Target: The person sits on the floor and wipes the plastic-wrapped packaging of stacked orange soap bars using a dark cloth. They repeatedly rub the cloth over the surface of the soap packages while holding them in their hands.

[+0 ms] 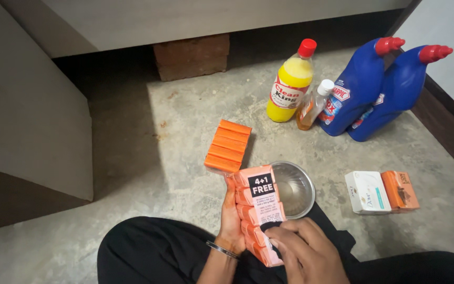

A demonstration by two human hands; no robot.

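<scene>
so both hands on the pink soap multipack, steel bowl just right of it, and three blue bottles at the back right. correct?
Not quite: the head view shows two blue bottles with red caps, not three. The rest holds: the left hand and right hand both hold the pink soap multipack, and the steel bowl sits just right of it on the floor.

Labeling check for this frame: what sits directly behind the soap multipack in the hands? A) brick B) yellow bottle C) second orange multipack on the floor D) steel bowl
C: the orange multipack lies on the floor just beyond the top of the held soap multipack; the steel bowl is off to its right.
</scene>
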